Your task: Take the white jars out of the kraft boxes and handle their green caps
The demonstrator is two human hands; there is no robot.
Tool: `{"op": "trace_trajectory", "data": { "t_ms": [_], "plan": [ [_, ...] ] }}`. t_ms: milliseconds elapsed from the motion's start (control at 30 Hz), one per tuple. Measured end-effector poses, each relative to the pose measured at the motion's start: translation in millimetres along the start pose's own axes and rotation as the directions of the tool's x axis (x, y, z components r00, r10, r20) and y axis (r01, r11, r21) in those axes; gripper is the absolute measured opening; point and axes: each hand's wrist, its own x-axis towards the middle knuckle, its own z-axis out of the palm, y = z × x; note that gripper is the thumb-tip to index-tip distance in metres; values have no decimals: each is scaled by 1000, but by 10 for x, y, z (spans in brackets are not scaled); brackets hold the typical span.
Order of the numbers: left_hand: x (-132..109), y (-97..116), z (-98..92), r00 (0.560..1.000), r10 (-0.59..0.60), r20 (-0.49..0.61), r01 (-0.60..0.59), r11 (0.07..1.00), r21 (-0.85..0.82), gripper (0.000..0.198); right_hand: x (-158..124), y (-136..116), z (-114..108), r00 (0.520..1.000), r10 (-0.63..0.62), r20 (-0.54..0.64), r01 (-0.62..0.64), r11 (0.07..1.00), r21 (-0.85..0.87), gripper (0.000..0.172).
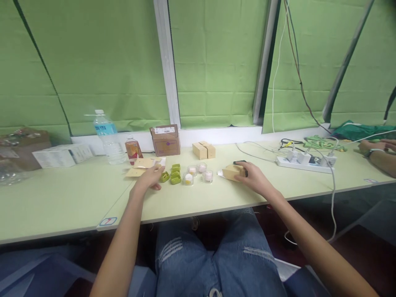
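Observation:
My left hand (150,178) is low over the table at the left, fingers stretched forward and thumb apart. It lies beside small green plastic cases (175,178) and over the edge of flat tan cards (136,172); I cannot make out whether it touches them. My right hand (253,178) has its fingers around a small tan cardboard box (232,172) on the table. Something dark shows at those fingertips, and a white flap sticks out at the box's left end. Between my hands stand several small clear jars (208,176) with pale contents.
Behind are two small tan boxes (203,150), a brown carton (166,140), a drink bottle (133,150) and a water bottle (109,138). White boxes (63,155) lie left. A power strip (305,163) with cables is at right, near another person's hands (375,150).

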Motion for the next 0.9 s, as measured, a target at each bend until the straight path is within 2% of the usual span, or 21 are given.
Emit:
{"op": "trace_trajectory", "data": {
  "t_ms": [67, 133, 200, 267, 333, 433, 500, 600, 667, 733, 900],
  "plan": [
    [-124, 117, -67, 989, 97, -114, -80, 986, 146, 51, -13, -59, -103, 993, -70, -95, 77, 994, 73, 61],
    [-328, 303, -66, 933, 280, -226, -231, 948, 220, 47, -44, -156, -224, 966, -161, -202, 189, 974, 125, 65],
    [-594, 525, 33, 865, 459, -202, -443, 888, 124, 41, -92, -283, -346, 921, -241, -305, 291, 948, 131, 67],
    [-880, 732, 226, 812, 577, -91, -584, 805, -104, 43, -156, -421, -448, 885, -299, -357, 355, 929, 101, 72],
    [-1134, 885, 469, 765, 644, 11, -605, 725, -330, 47, -226, -552, -510, 861, -374, -344, 414, 909, 50, 76],
    [-1375, 996, 792, 722, 686, 89, -553, 650, -522, 57, -308, -717, -510, 824, -499, -270, 510, 860, -33, 77],
    [-1436, 1015, 909, 708, 697, 108, -512, 614, -601, 63, -331, -794, -459, 779, -583, -231, 585, 808, -68, 78],
    [-1440, 1006, 932, 683, 718, 134, -477, 577, -663, 62, -322, -850, -362, 705, -676, -213, 676, 732, -84, 81],
    [-1431, 993, 894, 670, 724, 167, -464, 583, -667, 60, -307, -857, -314, 679, -704, -207, 703, 705, -91, 81],
    [-1432, 980, 855, 671, 722, 169, -499, 609, -616, 58, -300, -855, -288, 674, -715, -187, 710, 696, -103, 80],
    [-1467, 966, 848, 652, 757, 36, -708, 626, -328, 46, -328, -878, -269, 685, -716, -134, 706, 698, -121, 75]
  ]
}}
